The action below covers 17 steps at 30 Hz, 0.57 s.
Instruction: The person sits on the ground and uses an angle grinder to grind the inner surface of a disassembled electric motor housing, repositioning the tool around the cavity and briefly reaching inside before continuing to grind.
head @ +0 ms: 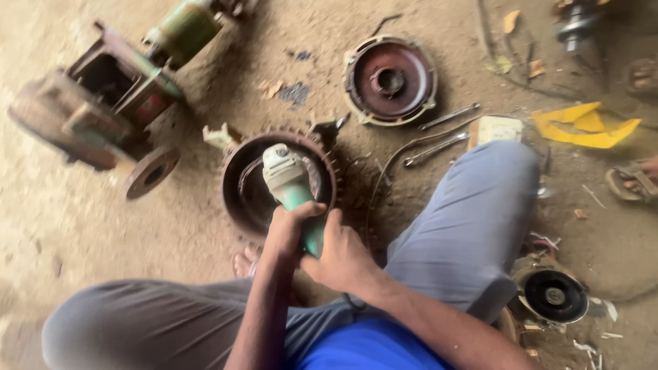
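Note:
Both my hands grip a green and grey angle grinder that points down into a rusty, finned round motor housing on the dirt floor. My left hand wraps the grinder's body from the left. My right hand closes on its rear end from the right. The grinder's head sits inside the housing's opening; its disc is hidden. My knees in grey trousers frame the housing on both sides.
A round rusty end cover lies beyond the housing. Spanners and a cable lie to its right. A rusty pump body stands at left. A yellow scrap, a small black round part and another person's sandalled foot are at right.

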{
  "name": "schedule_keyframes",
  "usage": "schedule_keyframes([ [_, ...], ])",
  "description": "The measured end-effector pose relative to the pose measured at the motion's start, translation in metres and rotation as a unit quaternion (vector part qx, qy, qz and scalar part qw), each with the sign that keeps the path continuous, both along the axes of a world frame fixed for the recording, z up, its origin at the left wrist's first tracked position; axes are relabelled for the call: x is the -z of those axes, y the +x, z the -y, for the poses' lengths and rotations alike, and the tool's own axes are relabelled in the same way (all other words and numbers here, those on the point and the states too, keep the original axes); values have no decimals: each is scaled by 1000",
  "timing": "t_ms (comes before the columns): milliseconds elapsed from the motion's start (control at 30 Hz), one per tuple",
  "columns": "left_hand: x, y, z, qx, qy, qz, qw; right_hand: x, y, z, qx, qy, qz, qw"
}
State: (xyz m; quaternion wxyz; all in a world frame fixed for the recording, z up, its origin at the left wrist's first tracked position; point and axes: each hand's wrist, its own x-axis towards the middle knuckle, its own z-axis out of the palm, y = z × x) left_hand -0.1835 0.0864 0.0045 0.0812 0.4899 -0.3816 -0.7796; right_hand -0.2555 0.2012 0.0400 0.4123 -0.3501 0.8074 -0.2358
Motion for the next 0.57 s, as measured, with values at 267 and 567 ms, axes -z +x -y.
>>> schedule_keyframes([
  [267, -13, 39, -14, -23, -129, 30, 991, 41, 20, -15, 0, -119, 111, 987],
  [567, 13, 40, -35, 37, -300, 190, 934, 78, 13, -34, 79, -181, 496, 845],
])
